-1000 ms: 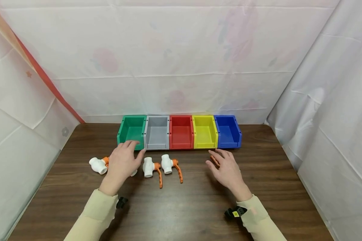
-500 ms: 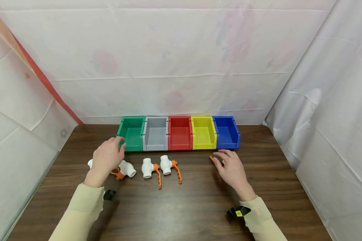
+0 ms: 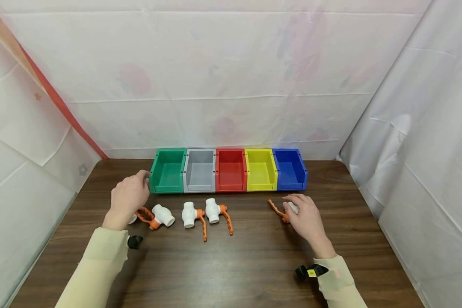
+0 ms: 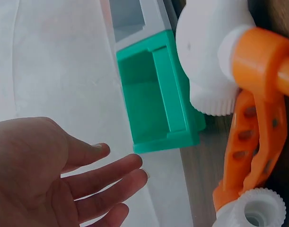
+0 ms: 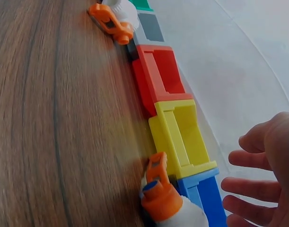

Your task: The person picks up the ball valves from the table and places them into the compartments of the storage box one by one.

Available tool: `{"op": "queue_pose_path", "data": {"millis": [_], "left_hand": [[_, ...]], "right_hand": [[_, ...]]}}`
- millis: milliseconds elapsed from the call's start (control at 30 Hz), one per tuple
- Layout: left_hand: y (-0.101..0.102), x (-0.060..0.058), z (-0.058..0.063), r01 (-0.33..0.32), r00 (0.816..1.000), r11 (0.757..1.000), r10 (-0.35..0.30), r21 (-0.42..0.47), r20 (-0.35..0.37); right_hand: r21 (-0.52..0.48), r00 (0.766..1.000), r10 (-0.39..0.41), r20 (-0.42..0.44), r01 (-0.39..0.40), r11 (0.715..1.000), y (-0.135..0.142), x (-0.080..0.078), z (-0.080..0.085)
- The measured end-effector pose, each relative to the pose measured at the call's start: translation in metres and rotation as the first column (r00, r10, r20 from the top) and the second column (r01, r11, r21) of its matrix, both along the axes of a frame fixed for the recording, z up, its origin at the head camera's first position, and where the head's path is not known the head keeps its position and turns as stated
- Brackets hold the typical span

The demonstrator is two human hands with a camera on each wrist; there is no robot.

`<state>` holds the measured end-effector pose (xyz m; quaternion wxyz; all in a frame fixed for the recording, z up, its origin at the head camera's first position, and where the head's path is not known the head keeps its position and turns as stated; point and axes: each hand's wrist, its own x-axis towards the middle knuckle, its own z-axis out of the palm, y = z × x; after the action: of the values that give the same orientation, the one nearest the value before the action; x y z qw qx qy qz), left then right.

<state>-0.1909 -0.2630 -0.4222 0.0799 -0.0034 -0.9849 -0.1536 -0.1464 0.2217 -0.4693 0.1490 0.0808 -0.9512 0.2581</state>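
Observation:
My left hand (image 3: pixel 128 199) hovers left of the green bin with relaxed, spread fingers that hold nothing. Beneath it lies a ball valve, mostly hidden; its white end (image 3: pixel 132 219) peeks out. Just right of that hand is a white ball valve (image 3: pixel 163 215) with an orange lever, its handle angled left; it looks large in the left wrist view (image 4: pixel 210 56). Over the far right ball valve, my right hand (image 3: pixel 307 217) is held with loosely bent fingers. The hand covers part of its white body, while its orange lever (image 3: pixel 276 208) shows. In the right wrist view those fingers are apart and bare.
Two more ball valves, one (image 3: pixel 189 214) beside the other (image 3: pixel 212 211), lie in the middle with levers toward the front. Behind stand joined bins: green (image 3: pixel 167 188), grey (image 3: pixel 200 188), red (image 3: pixel 231 187), yellow (image 3: pixel 262 187) and blue (image 3: pixel 291 186). White cloth hangs behind and at both sides.
My left hand has moved left, uncovering the ball valve beside it and covering the leftmost one. My right hand has shifted slightly right and nearer, revealing more of the orange lever.

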Motion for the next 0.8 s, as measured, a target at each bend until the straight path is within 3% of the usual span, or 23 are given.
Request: {"op": "queue_pose_path", "data": {"millis": [300, 800], "left_hand": [[-0.006, -0.011, -0.004, -0.001, 1.000, 1.000, 0.002, -0.003, 0.018], [-0.008, -0.039, -0.011, 0.012, 0.995, 0.999, -0.008, -0.044, 0.095]], "right_hand": [[-0.008, 1.000, -0.004, -0.001, 0.004, 1.000, 0.009, 0.002, 0.000], [0.011, 1.000, -0.012, 0.020, 0.011, 1.000, 0.021, 0.003, -0.006]]}}
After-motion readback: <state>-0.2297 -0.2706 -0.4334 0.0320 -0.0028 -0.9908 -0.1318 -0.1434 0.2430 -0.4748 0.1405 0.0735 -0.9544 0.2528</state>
